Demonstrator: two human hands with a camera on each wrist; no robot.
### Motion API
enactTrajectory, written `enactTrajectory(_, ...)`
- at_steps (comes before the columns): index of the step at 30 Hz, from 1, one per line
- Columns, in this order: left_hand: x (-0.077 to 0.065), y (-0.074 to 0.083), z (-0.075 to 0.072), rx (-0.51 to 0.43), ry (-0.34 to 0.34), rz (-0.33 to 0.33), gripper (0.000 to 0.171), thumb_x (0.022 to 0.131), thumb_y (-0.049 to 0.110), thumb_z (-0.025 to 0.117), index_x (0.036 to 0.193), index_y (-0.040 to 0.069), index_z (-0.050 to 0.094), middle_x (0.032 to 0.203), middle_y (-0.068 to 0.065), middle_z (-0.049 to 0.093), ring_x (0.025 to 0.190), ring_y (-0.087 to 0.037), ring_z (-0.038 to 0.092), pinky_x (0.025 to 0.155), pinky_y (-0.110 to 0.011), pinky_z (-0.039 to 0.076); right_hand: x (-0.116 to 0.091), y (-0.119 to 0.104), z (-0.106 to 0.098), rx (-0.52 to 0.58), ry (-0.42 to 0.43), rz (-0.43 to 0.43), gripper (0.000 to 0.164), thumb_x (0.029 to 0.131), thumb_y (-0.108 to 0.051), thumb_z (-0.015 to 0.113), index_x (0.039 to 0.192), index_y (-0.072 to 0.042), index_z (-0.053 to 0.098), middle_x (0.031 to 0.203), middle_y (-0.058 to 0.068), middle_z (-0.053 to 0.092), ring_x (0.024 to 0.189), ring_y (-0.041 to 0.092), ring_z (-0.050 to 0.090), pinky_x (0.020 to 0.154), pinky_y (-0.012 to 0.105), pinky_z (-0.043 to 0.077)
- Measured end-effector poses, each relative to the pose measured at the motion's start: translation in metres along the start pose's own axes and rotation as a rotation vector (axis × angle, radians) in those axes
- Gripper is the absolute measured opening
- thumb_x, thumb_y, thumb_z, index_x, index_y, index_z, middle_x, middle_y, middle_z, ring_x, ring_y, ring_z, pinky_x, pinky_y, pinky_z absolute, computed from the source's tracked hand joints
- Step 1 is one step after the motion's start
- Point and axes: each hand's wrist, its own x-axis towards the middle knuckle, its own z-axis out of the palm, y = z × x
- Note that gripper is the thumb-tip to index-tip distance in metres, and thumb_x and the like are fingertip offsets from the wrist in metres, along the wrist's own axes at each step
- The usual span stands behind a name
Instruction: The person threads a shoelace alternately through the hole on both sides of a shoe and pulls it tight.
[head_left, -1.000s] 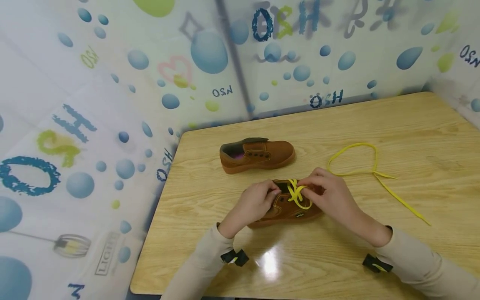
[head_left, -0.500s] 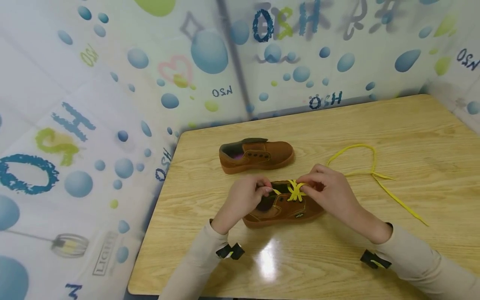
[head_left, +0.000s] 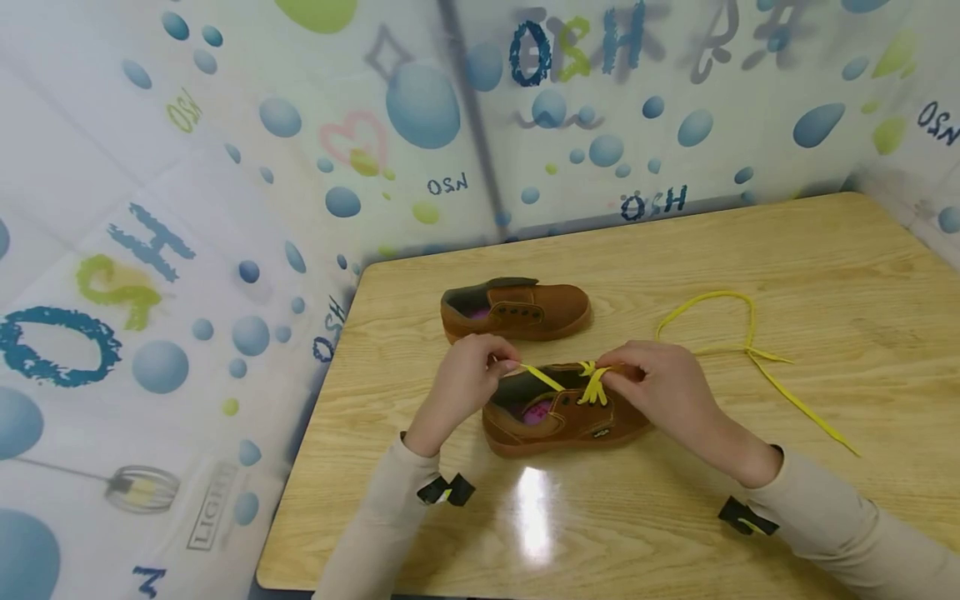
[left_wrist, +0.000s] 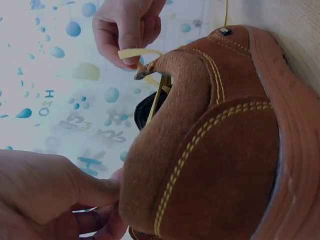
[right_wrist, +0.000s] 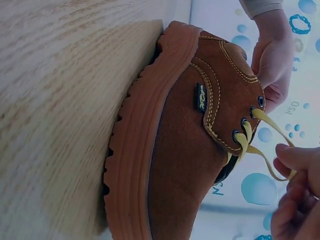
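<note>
Worked item: low-cut brown suede shoe with yellow stitching and a tan rubber sole [head_left: 581,429], upright on the pale wood-grain desk [head_left: 622,537], toe to wearer's right. Pink-purple insole [head_left: 536,412] visible in the heel opening. Flat yellow shoelace [head_left: 595,390] threaded through dark-rimmed eyelets.

Left hand [head_left: 467,379]: grip closed in a pinch on one stretch of the shoelace, drawn straight from fingertips to the eyelet area. Right hand [head_left: 663,387]: grip closed, thumb and fingers pinching a second stretch above the eyelets; right wrist view shows it as a loop.

Markings: small black side tag [right_wrist: 200,97] with pale lettering, too small to read with certainty. Printed wall covering [head_left: 480,167]: large blue O and H flanking a green reversed 2, same trio repeated on left side. Outlined box reads "LIGHT" [head_left: 213,507], beside a printed cage lamp [head_left: 141,489]. Smaller blue lettering partly reversed.

Also on desk: matching brown suede shoe [head_left: 551,310] beyond the first, parallel, toe likewise right, dark tongue raised; loose yellow lace [head_left: 750,348] to the right, looped and crossing itself, part hidden behind the right hand
</note>
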Motion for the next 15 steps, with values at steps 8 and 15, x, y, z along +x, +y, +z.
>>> enactTrajectory(8,0.001,-0.011,-0.002,-0.014,0.001,-0.023,0.008,0.092,0.019,0.069,0.091,0.015,0.076,0.089,0.000,0.075,0.069,-0.011,0.057,0.065,-0.028,0.047,0.003,-0.003,-0.001,0.206,-0.190,0.157,0.020,0.088,-0.003,0.070,0.103,-0.015,0.077,0.094,0.002,0.077,0.065,0.005,0.060,0.058,0.023,0.050)
enactTrajectory(15,0.001,-0.014,-0.004,-0.031,-0.009,-0.043,0.010,0.093,0.020,0.068,0.092,0.014,0.075,0.089,0.000,0.075,0.069,-0.011,0.056,0.064,-0.026,0.046,0.003,-0.001,-0.004,0.653,-0.336,0.402,0.023,0.100,-0.013,0.058,0.120,-0.008,0.068,0.097,0.007,0.074,0.069,0.014,0.069,0.059,0.030,0.056)
